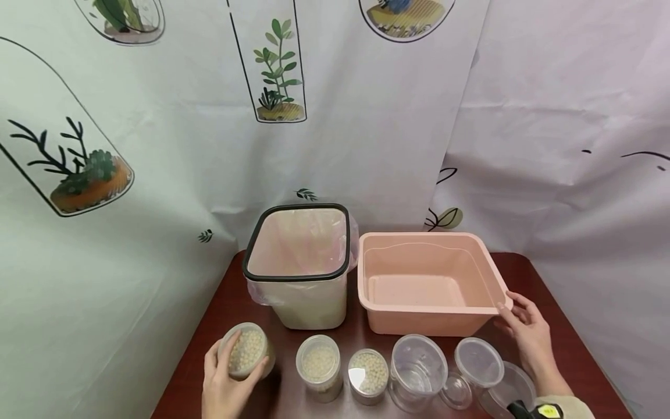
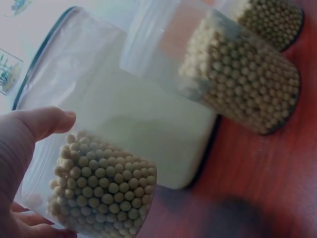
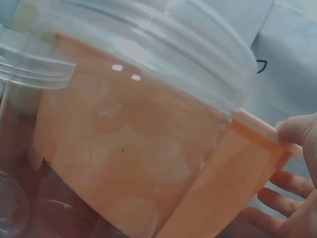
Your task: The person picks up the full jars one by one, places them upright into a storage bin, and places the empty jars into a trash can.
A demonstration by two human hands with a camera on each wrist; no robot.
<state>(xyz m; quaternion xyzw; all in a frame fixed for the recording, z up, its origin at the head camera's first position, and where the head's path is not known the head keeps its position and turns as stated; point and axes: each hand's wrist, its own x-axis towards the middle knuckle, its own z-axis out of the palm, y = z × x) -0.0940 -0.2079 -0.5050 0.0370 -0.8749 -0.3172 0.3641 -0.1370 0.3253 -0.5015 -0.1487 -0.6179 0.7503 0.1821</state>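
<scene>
My left hand (image 1: pixel 227 378) grips a clear jar of small pale round balls (image 1: pixel 247 351) at the left of the table. The left wrist view shows the thumb along the jar's upper part, with the balls (image 2: pixel 106 183) packed inside it. My right hand (image 1: pixel 531 334) holds the front right corner of a pink plastic basin (image 1: pixel 426 323). In the right wrist view, the thumb is over the basin's rim (image 3: pixel 257 126) and the fingers lie below it. The basin's inside shows nothing.
A bin (image 1: pixel 314 305) with a black rim and a thin liner stands left of the basin. Along the front are two more ball-filled jars (image 1: pixel 323 381) (image 1: pixel 368 381), an empty clear jar (image 1: pixel 419 372), a smaller container (image 1: pixel 478 364) and clear lids (image 1: pixel 508 390). Printed cloth (image 1: pixel 366 151) hangs behind.
</scene>
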